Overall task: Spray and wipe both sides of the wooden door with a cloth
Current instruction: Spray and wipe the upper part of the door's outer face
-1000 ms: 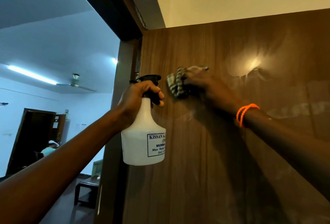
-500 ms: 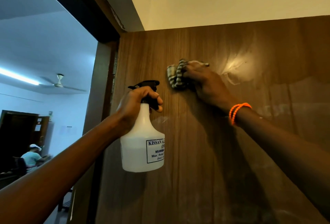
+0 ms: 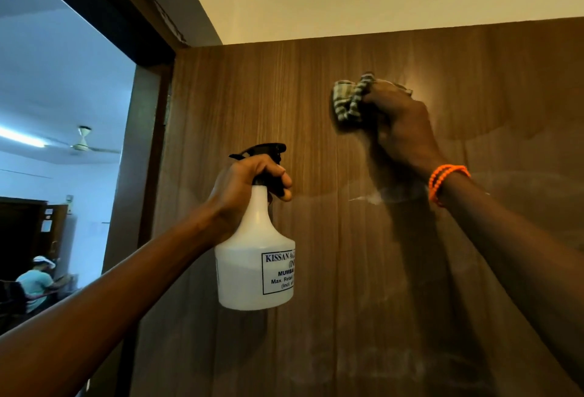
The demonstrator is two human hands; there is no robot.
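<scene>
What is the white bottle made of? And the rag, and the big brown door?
The spray bottle looks like cloudy white plastic with a black plastic trigger; liquid shows faintly through it. The cloth looks like soft woven fabric, striped and bunched in folds. The door shows brown wood grain with a smooth, slightly shiny finish; whether it is solid wood or laminate, the picture cannot settle.

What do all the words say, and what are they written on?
All on the boxed label of the white plastic spray bottle, cut off at the label's right edge:
"KISSAN AG"
"(IN"
"MUMBAI"
"Max. Retail"
"(Incl. of"
The papers on the dark wooden cabinet in the far room are too small to read.
</scene>
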